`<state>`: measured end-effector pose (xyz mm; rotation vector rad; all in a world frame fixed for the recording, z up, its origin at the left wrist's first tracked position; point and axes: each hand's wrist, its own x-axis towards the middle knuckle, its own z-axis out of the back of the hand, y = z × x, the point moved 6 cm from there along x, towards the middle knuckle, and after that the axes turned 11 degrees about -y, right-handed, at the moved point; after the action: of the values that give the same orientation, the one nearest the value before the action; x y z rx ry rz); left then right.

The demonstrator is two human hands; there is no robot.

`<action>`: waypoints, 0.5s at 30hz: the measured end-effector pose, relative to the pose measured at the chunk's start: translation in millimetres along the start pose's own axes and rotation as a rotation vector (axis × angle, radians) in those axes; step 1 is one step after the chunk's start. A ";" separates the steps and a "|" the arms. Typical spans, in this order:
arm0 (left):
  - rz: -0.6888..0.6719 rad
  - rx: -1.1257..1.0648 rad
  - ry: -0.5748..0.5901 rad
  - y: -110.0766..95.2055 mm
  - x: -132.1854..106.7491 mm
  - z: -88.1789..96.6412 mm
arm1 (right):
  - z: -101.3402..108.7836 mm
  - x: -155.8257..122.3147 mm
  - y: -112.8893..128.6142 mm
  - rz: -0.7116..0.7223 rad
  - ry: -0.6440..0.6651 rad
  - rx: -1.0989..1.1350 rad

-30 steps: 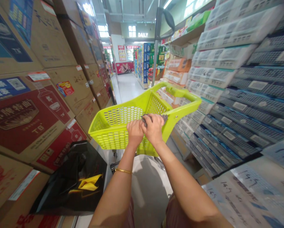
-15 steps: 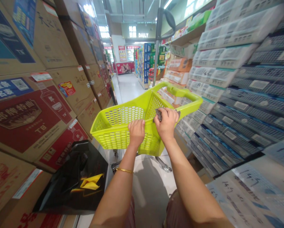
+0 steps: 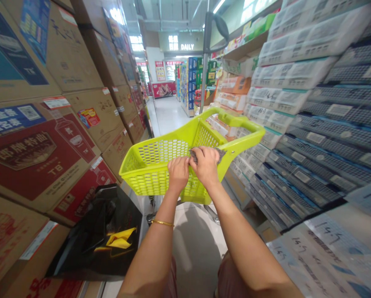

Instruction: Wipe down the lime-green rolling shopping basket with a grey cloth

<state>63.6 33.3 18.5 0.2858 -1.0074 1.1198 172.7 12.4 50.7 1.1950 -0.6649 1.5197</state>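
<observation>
A lime green plastic shopping basket on wheels stands tilted in the aisle ahead of me. My left hand is closed over its near rim, a gold bangle on that wrist. Just to the right, my right hand presses a small grey cloth against the same rim, fingers closed on it. The basket's tall black pull handle rises behind it.
Stacked cardboard cartons wall the left side. Stacked blue and white packs fill the right. A black bag with a yellow scrap lies low on the left. The pale tiled aisle floor runs ahead to distant shelves.
My right hand with the cloth slid right along the basket rim, then came back left next to my left hand. The left hand kept its hold.
</observation>
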 end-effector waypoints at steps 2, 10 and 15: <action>-0.005 0.006 -0.003 0.4 -0.5 0.4 | 10.7 5.9 -15.5 -0.039 -0.064 -0.057; 0.046 0.009 -0.017 -2.3 -1.0 -2.3 | 16.6 8.6 -25.0 -0.104 -0.140 -0.058; 0.073 -0.004 0.016 -2.3 -0.6 -4.6 | -8.7 -2.8 7.5 -0.060 -0.037 0.009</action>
<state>68.0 34.9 16.2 0.2381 -1.0127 1.1841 162.6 16.6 46.3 1.2416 -0.6420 1.4551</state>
